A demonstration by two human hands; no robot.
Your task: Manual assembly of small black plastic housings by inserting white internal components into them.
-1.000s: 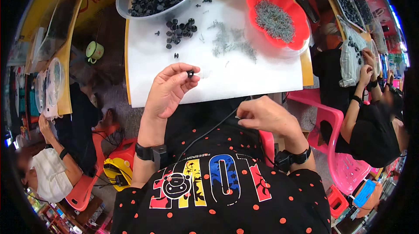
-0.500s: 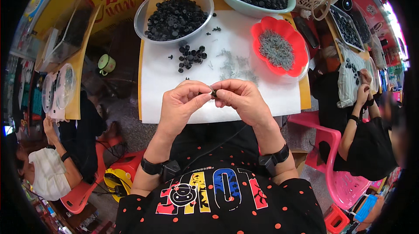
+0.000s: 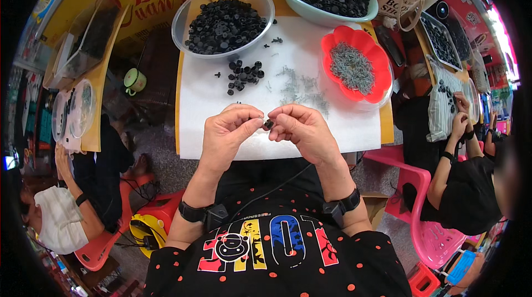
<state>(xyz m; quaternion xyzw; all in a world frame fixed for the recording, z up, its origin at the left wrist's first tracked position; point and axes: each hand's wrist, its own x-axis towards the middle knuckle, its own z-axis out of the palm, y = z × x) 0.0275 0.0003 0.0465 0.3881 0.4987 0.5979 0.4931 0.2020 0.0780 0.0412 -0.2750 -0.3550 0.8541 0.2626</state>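
Over the near edge of the white-covered table, my right hand (image 3: 306, 132) pinches a small black plastic cap (image 3: 269, 124) between thumb and fingertips. Close beside it, my left hand (image 3: 230, 135) has thumb and forefinger pressed together; what sits in that pinch is too small to make out. Beyond my hands lies a loose cluster of black caps (image 3: 244, 77) with a few smaller black pieces near it. Thin grey metal pins or screws (image 3: 302, 87) are scattered on the white sheet to the right of the cluster.
A clear bowl (image 3: 178, 30) of black parts stands at the back left, and a pale green basin (image 3: 293, 5) of them behind. At the right, a red flower-shaped bowl (image 3: 383, 70) holds grey metal pieces. People sit at side tables; a green mug (image 3: 134, 81) is left.
My hands have drawn slightly apart, opening a small gap between the fingertips. The black cap now shows more plainly in my right fingers.
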